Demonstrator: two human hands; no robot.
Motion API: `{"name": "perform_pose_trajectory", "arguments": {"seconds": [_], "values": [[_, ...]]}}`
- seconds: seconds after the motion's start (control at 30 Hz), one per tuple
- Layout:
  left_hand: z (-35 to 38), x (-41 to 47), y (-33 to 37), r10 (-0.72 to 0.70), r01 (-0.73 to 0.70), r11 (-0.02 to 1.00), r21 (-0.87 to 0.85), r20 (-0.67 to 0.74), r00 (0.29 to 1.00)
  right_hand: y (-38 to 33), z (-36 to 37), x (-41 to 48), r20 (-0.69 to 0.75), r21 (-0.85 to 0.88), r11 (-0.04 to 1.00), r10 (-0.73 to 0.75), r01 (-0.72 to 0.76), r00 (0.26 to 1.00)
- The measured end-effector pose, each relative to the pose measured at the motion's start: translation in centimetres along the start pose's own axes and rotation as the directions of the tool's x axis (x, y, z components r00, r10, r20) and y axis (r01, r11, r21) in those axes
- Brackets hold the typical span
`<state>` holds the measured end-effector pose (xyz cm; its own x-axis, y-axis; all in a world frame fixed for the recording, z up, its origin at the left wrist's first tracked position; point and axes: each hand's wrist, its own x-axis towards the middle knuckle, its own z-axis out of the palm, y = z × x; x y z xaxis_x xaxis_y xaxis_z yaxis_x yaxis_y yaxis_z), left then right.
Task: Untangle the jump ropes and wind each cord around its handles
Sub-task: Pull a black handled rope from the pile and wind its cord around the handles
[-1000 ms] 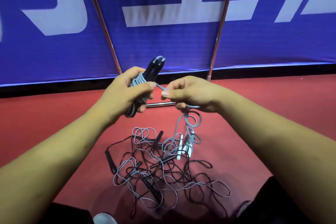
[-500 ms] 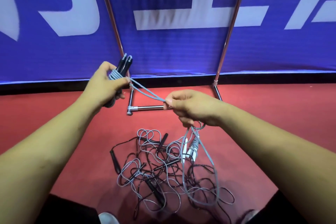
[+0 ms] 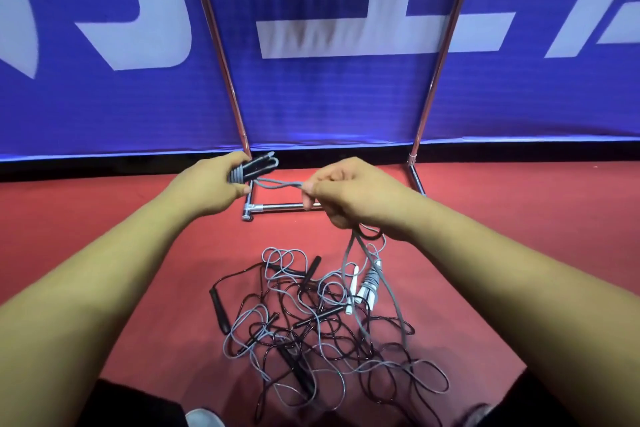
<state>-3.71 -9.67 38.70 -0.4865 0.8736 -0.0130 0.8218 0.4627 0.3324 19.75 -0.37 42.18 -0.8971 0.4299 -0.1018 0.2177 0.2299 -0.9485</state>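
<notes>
My left hand [image 3: 221,184] grips a pair of black handles [image 3: 260,165] with grey cord wound round them. A doubled stretch of that grey cord [image 3: 277,184] runs right to my right hand [image 3: 346,194], which pinches it between thumb and fingers. Below my right hand the cord hangs down to the floor. There a tangled pile of grey and black jump ropes [image 3: 311,329] lies, with a black handle [image 3: 220,310] at its left and white handles [image 3: 367,288] wrapped in grey cord at its right.
A chrome stand [image 3: 277,207] with two slanted poles rests on the red floor [image 3: 104,218] just behind my hands. A blue banner [image 3: 329,97] with white letters closes off the back. My knees and a white shoe tip [image 3: 204,418] show at the bottom edge.
My left hand has tipped the handles over toward the right and lower. My right hand has moved closer to them, so the cord between the hands is shorter.
</notes>
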Motion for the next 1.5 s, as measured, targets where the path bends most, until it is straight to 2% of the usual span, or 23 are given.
{"name": "perform_pose_trajectory", "arguments": {"seconds": [0.13, 0.33, 0.5, 0.6, 0.63, 0.7, 0.77, 0.8, 0.93, 1.0, 1.07, 1.23, 1.3, 1.33, 1.4, 1.43, 1.5], "values": [[0.7, -0.6, 1.2, 0.037, -0.041, 0.990, 0.132, 0.034, 0.999, -0.8, -0.9, -0.2, -0.060, -0.008, 0.997, -0.077, 0.076, 0.995], [3.3, -2.6, 5.8, 0.156, -0.208, 0.945, 0.254, 0.208, 0.966, -1.4, -2.8, -0.3, -0.132, -0.063, 0.990, -0.135, 0.127, 0.982], [3.1, -4.2, 7.9, 0.306, -0.347, 0.926, 0.146, 0.248, 0.919, 0.1, -5.1, 0.1, -0.283, -0.197, 0.977, -0.135, 0.080, 0.949], [2.8, -5.3, 9.0, 0.417, -0.458, 0.880, 0.125, 0.255, 0.872, 2.1, -5.7, 0.4, -0.301, -0.314, 0.949, -0.137, 0.038, 0.944], [2.9, -5.6, 9.3, 0.443, -0.465, 0.884, 0.052, 0.229, 0.867, 2.9, -5.9, 0.5, -0.303, -0.337, 0.941, -0.125, 0.017, 0.945], [2.6, -5.9, 10.0, 0.452, -0.411, 0.879, -0.243, 0.146, 0.880, 4.1, -6.1, 0.8, -0.299, -0.323, 0.946, -0.088, -0.014, 0.950], [1.8, -6.0, 10.1, 0.419, -0.302, 0.757, -0.580, 0.077, 0.905, 4.9, -6.3, 0.9, -0.275, -0.263, 0.965, -0.063, -0.012, 0.959], [1.3, -5.9, 9.9, 0.390, -0.257, 0.689, -0.678, 0.048, 0.920, 5.1, -6.2, 0.9, -0.252, -0.222, 0.975, -0.054, -0.003, 0.966], [-0.4, -4.5, 8.5, 0.188, -0.174, 0.544, -0.821, -0.082, 0.979, 5.5, -5.1, 0.5, -0.094, -0.024, 0.999, 0.020, -0.023, 0.995], [-1.0, -3.6, 7.4, 0.062, -0.105, 0.521, -0.847, -0.085, 0.994, 5.4, -4.2, 0.6, -0.005, 0.073, 0.996, 0.043, -0.043, 0.999], [-1.2, -2.8, 6.2, -0.028, -0.044, 0.534, -0.845, -0.070, 0.997, 5.2, -3.2, 0.9, 0.039, 0.132, 0.989, 0.056, -0.060, 0.998], [-1.4, -2.0, 4.5, -0.101, -0.015, 0.560, -0.828, -0.086, 0.991, 5.5, -1.4, 1.3, 0.112, 0.250, 0.955, 0.137, -0.162, 0.984], [-1.5, -1.9, 3.7, -0.113, -0.017, 0.629, -0.777, -0.113, 0.987, 5.3, -1.4, 1.1, 0.153, 0.338, 0.912, 0.192, -0.234, 0.969], [-1.4, -1.9, 3.2, -0.103, -0.025, 0.731, -0.682, -0.145, 0.984, 5.1, -1.4, 0.9, 0.165, 0.370, 0.893, 0.209, -0.257, 0.964], [-1.1, -1.6, 2.2, -0.050, -0.036, 0.934, -0.355, -0.229, 0.972, 4.5, -1.3, 0.7, 0.168, 0.356, 0.888, 0.245, -0.290, 0.955], [-1.0, -1.4, 1.7, -0.045, -0.011, 0.979, -0.201, -0.275, 0.961, 4.3, -1.1, 0.6, 0.161, 0.319, 0.896, 0.269, -0.308, 0.950], [-1.0, -0.9, 0.9, -0.078, 0.067, 0.997, -0.045, -0.354, 0.932, 3.9, -0.4, 0.3, 0.148, 0.260, 0.910, 0.292, -0.322, 0.945]]}}
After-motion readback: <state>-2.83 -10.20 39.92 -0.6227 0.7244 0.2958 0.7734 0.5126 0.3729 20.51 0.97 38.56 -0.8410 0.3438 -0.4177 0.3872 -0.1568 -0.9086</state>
